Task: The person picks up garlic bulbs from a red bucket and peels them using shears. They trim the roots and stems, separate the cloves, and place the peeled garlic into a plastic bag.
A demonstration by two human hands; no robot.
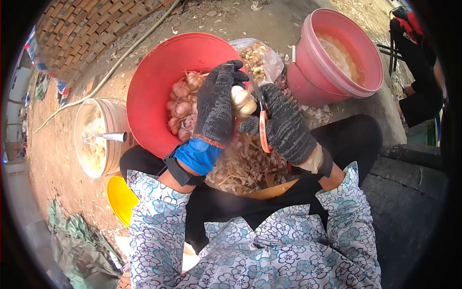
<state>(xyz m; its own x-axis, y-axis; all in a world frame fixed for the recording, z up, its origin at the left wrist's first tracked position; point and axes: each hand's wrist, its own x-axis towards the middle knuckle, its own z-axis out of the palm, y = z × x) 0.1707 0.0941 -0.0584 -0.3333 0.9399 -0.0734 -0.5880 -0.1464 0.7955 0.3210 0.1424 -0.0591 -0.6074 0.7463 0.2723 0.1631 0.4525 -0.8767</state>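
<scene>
**Garlic bulb held for trimming over a lap of peelings**

Garlic bulb (242, 101) at centre, raised above the lap and clamped in the curled fingers of the left hand (216, 103), dark knit glove over a blue under-glove; held high and turned toward the blade, seemingly to present its root end. Right hand (284, 126), likewise gloved, closed around orange-handled scissors (261, 118), blades angled up against the bulb; whether cutting or only touching, cannot tell. Directly below, heap of dry skins and stalks (248, 166) gathered in a shallow tray (272, 191) on the knees, placed to catch what falls. Just beyond the left hand, red basin (154, 82) tilted toward the lap, unpeeled bulbs (182, 108) pooled at its low side, within easy reach. Behind the hands, clear plastic bag (260, 58) with pale pieces inside. Far right, pink bucket (337, 53) holding cloudy liquid, on the ground. Near left, pale bucket (98, 137) with a metal ladle across it, and a yellow bowl (121, 198) beside the knee. Far right edge, another person's sleeve (423, 72), apart from the work. Bare earth and brick paving (82, 29) all around.
</scene>
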